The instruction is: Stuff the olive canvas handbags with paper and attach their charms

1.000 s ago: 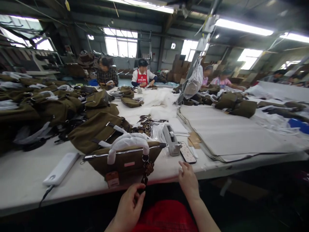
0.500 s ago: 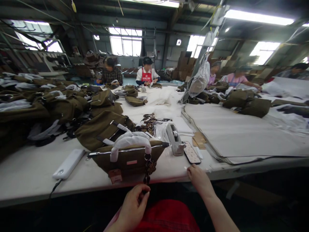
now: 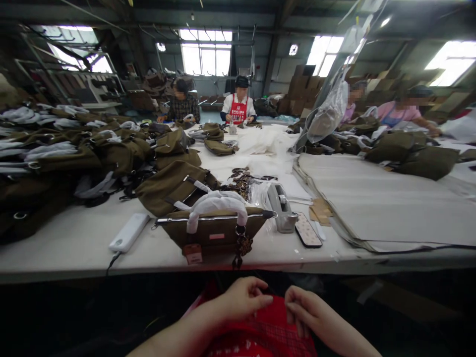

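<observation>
My left hand (image 3: 247, 298) is over my lap, below the table's front edge, with thumb and forefinger apart and nothing visible between them. Facing it from the right, my right hand (image 3: 303, 310) has its fingers curled and thumb pressed near the forefinger; whatever it may pinch is too small to make out. In front of both, an olive handbag (image 3: 219, 233) stands upright near the edge, its handles (image 3: 217, 203) wrapped in white paper. A brown hang tag (image 3: 193, 253) and a dark patterned charm (image 3: 243, 245) dangle from it. Neither hand touches the bag.
A tape dispenser (image 3: 281, 210) and a phone (image 3: 308, 230) lie right of the bag; a white power bank (image 3: 129, 233) with a cable lies left. Olive bags (image 3: 92, 153) are heaped at left. White sheets (image 3: 379, 198) are stacked at right. Co-workers (image 3: 239, 106) sit beyond.
My right hand has left the table edge by the phone and come down over my lap. My left hand has moved right, away from the bag's charm. The view has shifted slightly.
</observation>
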`<action>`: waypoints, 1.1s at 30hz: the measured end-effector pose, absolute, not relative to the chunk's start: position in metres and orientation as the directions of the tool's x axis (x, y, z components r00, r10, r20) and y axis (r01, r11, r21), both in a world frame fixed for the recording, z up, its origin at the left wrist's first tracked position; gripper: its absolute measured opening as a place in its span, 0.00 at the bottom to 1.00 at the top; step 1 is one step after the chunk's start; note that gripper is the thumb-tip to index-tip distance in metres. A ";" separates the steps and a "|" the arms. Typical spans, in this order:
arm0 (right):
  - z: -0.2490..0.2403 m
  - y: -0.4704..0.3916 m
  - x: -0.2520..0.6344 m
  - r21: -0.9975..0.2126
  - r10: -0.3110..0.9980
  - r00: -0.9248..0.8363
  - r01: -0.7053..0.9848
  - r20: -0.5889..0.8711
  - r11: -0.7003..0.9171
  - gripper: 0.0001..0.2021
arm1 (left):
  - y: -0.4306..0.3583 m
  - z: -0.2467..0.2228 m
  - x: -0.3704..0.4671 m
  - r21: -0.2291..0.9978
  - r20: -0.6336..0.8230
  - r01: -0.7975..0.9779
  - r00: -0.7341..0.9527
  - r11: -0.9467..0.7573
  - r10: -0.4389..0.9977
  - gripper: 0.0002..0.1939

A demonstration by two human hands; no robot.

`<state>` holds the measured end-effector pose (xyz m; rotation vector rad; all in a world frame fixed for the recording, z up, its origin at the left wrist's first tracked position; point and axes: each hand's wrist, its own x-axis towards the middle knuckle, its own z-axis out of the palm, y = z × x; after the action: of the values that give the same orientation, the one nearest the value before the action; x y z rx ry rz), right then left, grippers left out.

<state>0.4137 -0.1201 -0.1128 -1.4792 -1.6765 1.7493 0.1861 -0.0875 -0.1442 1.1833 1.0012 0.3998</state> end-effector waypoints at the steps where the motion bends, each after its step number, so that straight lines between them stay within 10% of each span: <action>1: -0.110 -0.123 0.409 -0.875 0.773 -0.446 0.394 -0.451 -0.283 0.13 | -0.085 -0.143 0.189 0.893 -0.433 0.156 0.551 0.422 0.713 0.33; 18: -0.088 -0.123 0.372 -0.903 0.896 -0.269 -0.153 -0.353 -0.402 0.19 | -0.086 -0.121 0.175 0.863 -0.395 -0.090 0.495 0.498 0.774 0.30; 24: -0.086 -0.110 0.372 -0.949 0.935 -0.174 0.118 -0.310 -0.293 0.18 | -0.093 -0.117 0.169 0.916 -0.401 0.234 0.528 0.325 0.749 0.33; 29: -0.073 -0.099 0.361 -0.871 0.941 -0.333 0.477 -0.055 0.118 0.12 | -0.098 -0.085 0.158 0.896 -0.076 0.428 0.406 -0.116 0.911 0.23; 33: -0.069 -0.096 0.343 -0.831 0.885 -0.450 0.534 -0.121 0.158 0.09 | -0.096 -0.077 0.152 0.783 0.044 0.537 0.455 -0.313 0.889 0.19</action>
<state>0.3432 -0.0964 -0.0695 -1.3502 -2.0465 1.2077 0.1519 -0.0964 -0.0773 1.9911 1.1892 0.6289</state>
